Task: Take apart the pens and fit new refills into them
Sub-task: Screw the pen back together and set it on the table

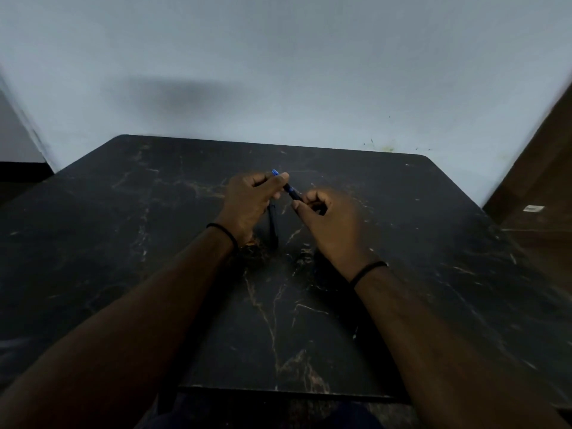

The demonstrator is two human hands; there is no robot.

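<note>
Closest to me, two bare forearms reach forward from the bottom edge over the dark, marble-veined surface (pixel 278 320), each wrist ringed by a thin black band; the elbows are cut off by the frame. The arms converge toward the middle of the surface, where the two hands meet, raised a little above it.

The left hand (pixel 247 202) is turned with its back up, fingers curled inward, thumb and forefinger pinching the upper part of a blue pen (pixel 289 188). The right hand (pixel 328 218) sits just beside it, its fingers also curled, closed round the pen's lower, darker end. The pen runs slantwise between them, its bright blue tip poking out past the left fingers, away from me.

Under the left hand a dark slender thing (pixel 273 224) hangs or lies toward me; against the black surface I cannot tell whether it is another pen part or a shadow. The whole scene is dim and slightly blurred, so the pen's joints are not readable.

Beyond the surface's far edge stands a pale wall (pixel 278 72), with a brown panel (pixel 541 187) at the right.
</note>
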